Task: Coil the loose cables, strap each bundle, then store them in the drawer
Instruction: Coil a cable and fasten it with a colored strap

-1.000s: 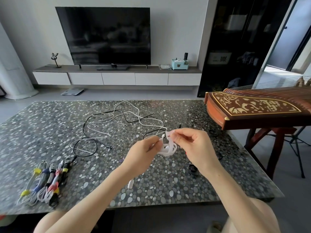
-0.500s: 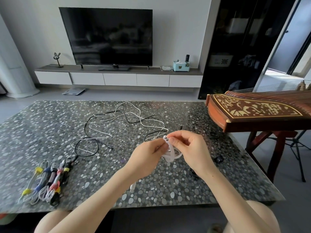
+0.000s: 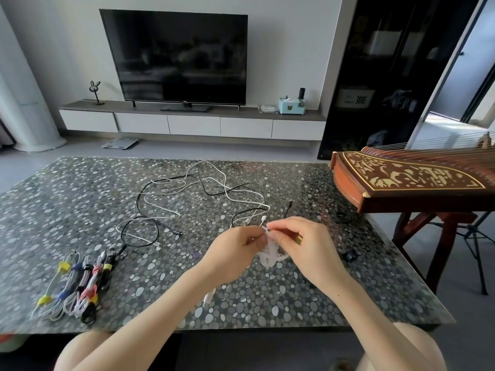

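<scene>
The white cable coil (image 3: 270,254) hangs just above the counter (image 3: 348,290), between the two hands, with its loops drooping below the fingers. The left hand (image 3: 235,250) and right hand (image 3: 305,243) both pinch its top end, equally near. Strapping across the loops' middle looks next.

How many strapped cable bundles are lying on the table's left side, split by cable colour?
White or grey bundles: 4
Black bundle: 1
Total: 5
Not counted: the white cable that the left hand and right hand hold.
</scene>
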`<state>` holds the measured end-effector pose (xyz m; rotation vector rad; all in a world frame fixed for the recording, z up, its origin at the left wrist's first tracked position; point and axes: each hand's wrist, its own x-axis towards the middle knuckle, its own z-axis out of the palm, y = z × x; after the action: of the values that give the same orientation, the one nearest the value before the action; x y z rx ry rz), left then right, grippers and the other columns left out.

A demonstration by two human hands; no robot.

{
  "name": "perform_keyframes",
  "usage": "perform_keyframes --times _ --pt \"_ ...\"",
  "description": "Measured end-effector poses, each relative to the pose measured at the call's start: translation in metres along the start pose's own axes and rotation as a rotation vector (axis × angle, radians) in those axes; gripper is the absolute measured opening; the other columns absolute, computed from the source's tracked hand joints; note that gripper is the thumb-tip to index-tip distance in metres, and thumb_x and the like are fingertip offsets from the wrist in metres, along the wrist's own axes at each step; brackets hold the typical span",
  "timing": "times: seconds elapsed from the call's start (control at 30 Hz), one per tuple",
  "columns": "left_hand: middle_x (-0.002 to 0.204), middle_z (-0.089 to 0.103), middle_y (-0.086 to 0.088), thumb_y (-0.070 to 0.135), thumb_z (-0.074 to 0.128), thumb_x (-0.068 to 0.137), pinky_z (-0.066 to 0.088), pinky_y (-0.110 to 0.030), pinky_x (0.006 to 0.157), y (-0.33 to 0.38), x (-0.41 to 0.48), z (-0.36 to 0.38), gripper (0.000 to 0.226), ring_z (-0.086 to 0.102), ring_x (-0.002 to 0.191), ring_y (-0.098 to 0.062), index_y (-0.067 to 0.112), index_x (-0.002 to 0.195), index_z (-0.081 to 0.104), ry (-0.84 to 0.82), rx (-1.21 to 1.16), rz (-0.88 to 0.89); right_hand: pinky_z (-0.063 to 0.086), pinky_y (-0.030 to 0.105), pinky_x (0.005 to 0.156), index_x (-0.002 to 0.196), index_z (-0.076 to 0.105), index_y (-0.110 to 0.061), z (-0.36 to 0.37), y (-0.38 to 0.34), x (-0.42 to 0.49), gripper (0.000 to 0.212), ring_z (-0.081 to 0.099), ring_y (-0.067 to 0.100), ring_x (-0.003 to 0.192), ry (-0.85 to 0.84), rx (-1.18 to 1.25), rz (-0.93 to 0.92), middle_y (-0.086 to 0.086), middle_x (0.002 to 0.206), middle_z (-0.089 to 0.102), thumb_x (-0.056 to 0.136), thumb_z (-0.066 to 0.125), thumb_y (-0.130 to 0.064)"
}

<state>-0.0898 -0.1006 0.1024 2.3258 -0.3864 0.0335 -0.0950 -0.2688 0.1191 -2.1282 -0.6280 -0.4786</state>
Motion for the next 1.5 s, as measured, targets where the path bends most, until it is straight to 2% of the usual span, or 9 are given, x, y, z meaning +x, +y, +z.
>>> perform_keyframes --times 0.13,0.47,0.63,0.83,1.0,1.13,1.23,1.33,1.5 --pt "0.067 0.048 -0.005 0.024 0.048 0.098 0.025 -0.03 0.053 0.003 0.0 0.0 0.024 0.031 0.052 -0.013 0.008 0.09 0.064 -0.043 -0.226 -0.026 0.049 0.015 0.074 0.102 0.073 -0.011 0.001 -0.001 -0.002 0.02 0.058 -0.003 0.08 0.034 -0.064 -0.07 -0.014 0.088 0.064 0.082 0.071 -0.01" --pt "0.057 0.044 0.007 0.023 0.042 0.1 0.027 -0.022 0.05 0.016 -0.009 -0.006 0.03 0.035 0.048 -0.007 0.02 0.071 0.05 -0.085 0.132 0.122 0.052 0.015 0.065 0.082 0.076 -0.019 -0.009 0.006 0.001 0.007 0.066 0.002 0.071 -0.042 0.178 0.233 -0.009 0.075 0.073 0.083 0.072 -0.013" --pt "0.064 0.051 -0.008 0.016 0.041 0.098 0.031 -0.033 0.059 0.022 -0.018 -0.003 0.026 0.04 0.058 -0.02 0.001 0.08 0.052 -0.115 0.231 0.237 0.041 0.011 0.061 0.077 0.075 -0.016 -0.016 0.001 0.006 0.005 0.054 -0.002 0.067 0.01 0.007 0.127 -0.009 0.079 0.064 0.081 0.074 -0.014" --pt "0.059 0.041 0.0 0.015 0.037 0.098 0.025 -0.032 0.054 0.017 -0.016 0.008 0.028 0.037 0.055 -0.017 0.011 0.071 0.04 -0.234 0.374 0.136 0.044 0.023 0.059 0.078 0.072 -0.008 -0.033 -0.017 0.016 0.009 0.057 0.008 0.064 0.02 -0.155 0.006 -0.001 0.073 0.066 0.085 0.068 -0.01" --pt "0.055 0.045 0.0 0.006 0.041 0.094 0.026 -0.027 0.046 0.02 -0.011 0.005 0.031 0.037 0.048 -0.015 0.012 0.065 0.046 -0.039 0.24 0.116 0.047 0.026 0.057 0.078 0.066 -0.006 -0.035 -0.036 0.006 0.014 0.059 0.012 0.064 0.138 -0.23 -0.245 -0.001 0.075 0.065 0.088 0.059 -0.012" --pt "0.063 0.058 -0.009 0.017 0.04 0.097 0.032 -0.025 0.044 0.022 -0.003 -0.003 0.032 0.041 0.046 -0.016 -0.001 0.081 0.061 0.125 0.177 -0.018 0.054 0.02 0.062 0.091 0.059 -0.012 -0.026 -0.032 -0.024 0.019 0.066 0.005 0.079 0.132 0.18 -0.007 -0.011 0.095 0.069 0.097 0.045 -0.023" --pt "0.056 0.055 -0.003 0.017 0.039 0.1 0.045 -0.025 0.046 0.021 0.003 -0.005 0.035 0.049 0.042 -0.011 0.003 0.074 0.058 0.002 -0.03 -0.169 0.057 0.025 0.068 0.089 0.057 -0.008 -0.016 -0.02 -0.039 0.017 0.069 0.011 0.088 0.042 0.394 0.255 -0.004 0.103 0.07 0.098 0.044 -0.016" --pt "0.052 0.052 0.003 0.013 0.04 0.1 0.039 -0.013 0.04 0.021 0.001 0.003 0.032 0.047 0.035 -0.002 0.011 0.071 0.055 -0.033 -0.236 -0.247 0.057 0.032 0.067 0.073 0.056 -0.002 -0.011 -0.013 -0.042 0.022 0.071 0.024 0.074 0.009 0.644 0.556 0.007 0.089 0.072 0.094 0.048 0.002" --pt "0.052 0.043 0.005 0.015 0.046 0.096 0.025 -0.023 0.042 0.015 -0.003 0.019 0.026 0.034 0.042 -0.009 0.01 0.072 0.057 0.113 0.035 -0.101 0.043 0.025 0.043 0.073 0.056 0.001 -0.009 -0.014 -0.026 0.021 0.058 0.018 0.052 -0.127 0.805 0.827 0.017 0.067 0.063 0.078 0.043 0.016"
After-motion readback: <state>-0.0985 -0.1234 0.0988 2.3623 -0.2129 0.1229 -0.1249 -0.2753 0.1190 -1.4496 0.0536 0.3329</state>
